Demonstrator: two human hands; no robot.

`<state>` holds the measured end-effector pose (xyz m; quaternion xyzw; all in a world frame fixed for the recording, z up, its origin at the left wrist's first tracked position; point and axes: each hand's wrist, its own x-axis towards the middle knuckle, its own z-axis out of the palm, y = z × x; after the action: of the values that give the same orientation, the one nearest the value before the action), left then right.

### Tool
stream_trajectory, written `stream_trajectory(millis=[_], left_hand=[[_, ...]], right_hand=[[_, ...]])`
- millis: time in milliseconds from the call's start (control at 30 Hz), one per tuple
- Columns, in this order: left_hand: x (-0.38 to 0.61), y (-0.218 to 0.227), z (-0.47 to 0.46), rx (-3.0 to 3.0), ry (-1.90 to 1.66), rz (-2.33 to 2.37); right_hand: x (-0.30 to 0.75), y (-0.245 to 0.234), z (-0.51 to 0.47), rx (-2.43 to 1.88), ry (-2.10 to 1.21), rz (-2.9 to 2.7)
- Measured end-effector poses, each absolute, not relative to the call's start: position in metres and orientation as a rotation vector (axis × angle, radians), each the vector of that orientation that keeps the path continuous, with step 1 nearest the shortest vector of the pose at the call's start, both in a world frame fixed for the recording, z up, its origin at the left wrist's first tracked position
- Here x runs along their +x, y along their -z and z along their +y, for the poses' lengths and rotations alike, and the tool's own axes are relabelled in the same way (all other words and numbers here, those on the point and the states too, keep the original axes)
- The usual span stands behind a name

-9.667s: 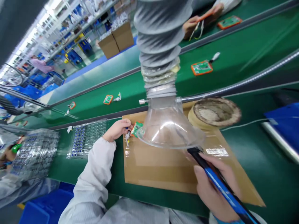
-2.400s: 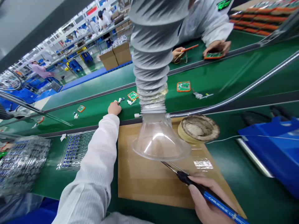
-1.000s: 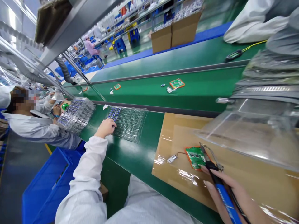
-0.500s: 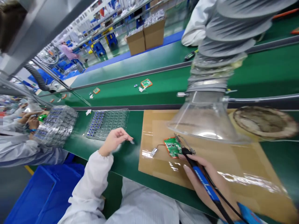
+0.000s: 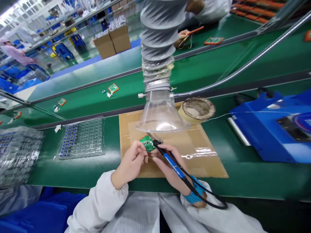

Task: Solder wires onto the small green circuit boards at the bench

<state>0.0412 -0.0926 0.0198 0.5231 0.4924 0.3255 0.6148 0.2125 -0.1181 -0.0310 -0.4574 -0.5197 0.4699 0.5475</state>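
Observation:
A small green circuit board [image 5: 147, 143] with an orange edge lies on the brown cardboard mat [image 5: 206, 158], just under the clear fume hood [image 5: 160, 117]. My left hand [image 5: 132, 160] is closed, its fingers pinched at the board's left edge. My right hand [image 5: 167, 163] is wrapped round a blue-handled soldering iron [image 5: 173, 164], whose tip points at the board. A black cord runs from the iron round my right wrist.
A clear tray of small blue parts [image 5: 81, 138] lies left of the mat, a stack of such trays [image 5: 18, 152] further left. A round solder-sponge tin [image 5: 197, 110] and a blue station [image 5: 274, 126] stand to the right. Boards ride the green conveyor [image 5: 113, 88]. Another person's hands [image 5: 182, 38] work opposite.
My left hand left the parts tray and came right to the circuit board. My view swung back over the mat, and both hands now meet at the board under the hood.

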Motion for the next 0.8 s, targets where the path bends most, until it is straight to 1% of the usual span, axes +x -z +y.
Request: stream_trajectory(millis=[100, 233, 467, 800], left_hand=[[0.046, -0.016, -0.098, 1.249, -0.772, 1.131], [0.053, -0.019, -0.101, 1.296, -0.781, 1.158], [0.054, -0.026, -0.097, 1.284, -0.700, 1.236], [0.051, -0.023, -0.093, 1.103, -0.735, 1.175]], right_hand=[[0.212, 0.030, -0.119, -1.067, -1.154, -1.193], [0.212, 0.026, -0.118, -1.072, -1.105, -1.155], [0.211, 0.023, -0.114, -1.107, -1.079, -1.065], [0.210, 0.022, -0.115, -1.050, -1.099, -1.065]])
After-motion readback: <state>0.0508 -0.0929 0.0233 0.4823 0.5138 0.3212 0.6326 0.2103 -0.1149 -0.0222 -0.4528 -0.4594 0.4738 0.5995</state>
